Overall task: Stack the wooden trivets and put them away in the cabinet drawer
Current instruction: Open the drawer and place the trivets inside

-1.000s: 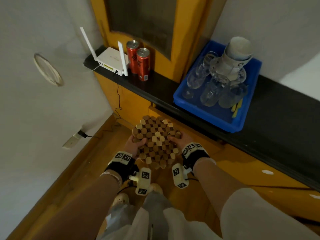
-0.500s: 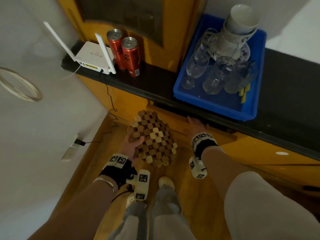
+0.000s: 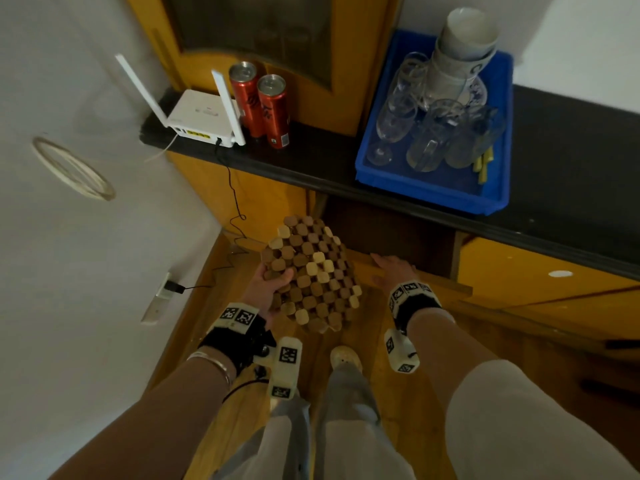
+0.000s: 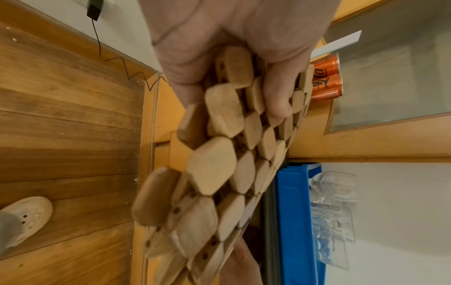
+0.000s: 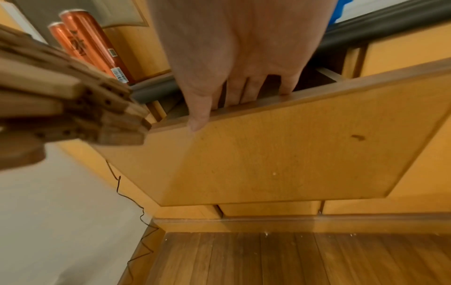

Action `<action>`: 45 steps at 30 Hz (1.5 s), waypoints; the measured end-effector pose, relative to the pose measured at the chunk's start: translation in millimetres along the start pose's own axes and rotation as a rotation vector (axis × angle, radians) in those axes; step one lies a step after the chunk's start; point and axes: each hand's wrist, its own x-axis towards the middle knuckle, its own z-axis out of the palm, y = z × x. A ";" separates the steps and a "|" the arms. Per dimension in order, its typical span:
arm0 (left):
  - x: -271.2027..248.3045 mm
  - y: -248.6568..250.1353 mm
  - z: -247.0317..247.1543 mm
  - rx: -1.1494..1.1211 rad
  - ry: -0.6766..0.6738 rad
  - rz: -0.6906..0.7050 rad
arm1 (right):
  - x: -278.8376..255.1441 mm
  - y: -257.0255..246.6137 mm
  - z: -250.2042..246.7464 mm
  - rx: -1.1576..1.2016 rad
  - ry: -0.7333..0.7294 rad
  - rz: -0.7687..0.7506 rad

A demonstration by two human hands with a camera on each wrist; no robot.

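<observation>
A stack of wooden trivets (image 3: 311,275) made of light and dark blocks hangs tilted in front of the cabinet. My left hand (image 3: 268,287) grips its left edge, thumb on top; the left wrist view shows the trivets (image 4: 219,164) pinched between thumb and fingers. My right hand (image 3: 391,270) holds the top edge of the pulled-out drawer front (image 3: 446,285), fingers hooked inside and thumb on the outer face, as the right wrist view shows on the drawer front (image 5: 292,150). The dark drawer cavity (image 3: 391,233) is open under the counter. The trivets' edge (image 5: 73,108) sits left of that hand.
On the black counter (image 3: 571,202) stand a blue tray (image 3: 433,188) of glasses and stacked bowls, two red cans (image 3: 263,102) and a white router (image 3: 201,119) with a cable running down. A white wall is on the left, wooden floor (image 3: 398,386) below.
My right hand let go of the trivets, moved to the drawer and pulled it out. The left hand alone now holds the stack, which has tilted.
</observation>
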 end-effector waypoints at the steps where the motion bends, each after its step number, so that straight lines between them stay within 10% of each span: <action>1: -6.1 -0.5 -3.2 0.004 -0.006 0.003 | -8.5 -0.6 9.0 0.012 -0.002 0.006; 14: -38.1 -18.6 -33.2 0.134 -0.102 0.010 | -86.7 -17.1 77.5 0.295 -0.048 0.174; 28: -12.1 6.5 29.9 0.231 -0.226 -0.065 | -68.4 4.0 34.1 1.569 -0.146 0.345; 45: 189.6 -37.2 105.3 0.871 -0.049 -0.214 | 77.5 88.5 0.5 0.904 -0.106 0.353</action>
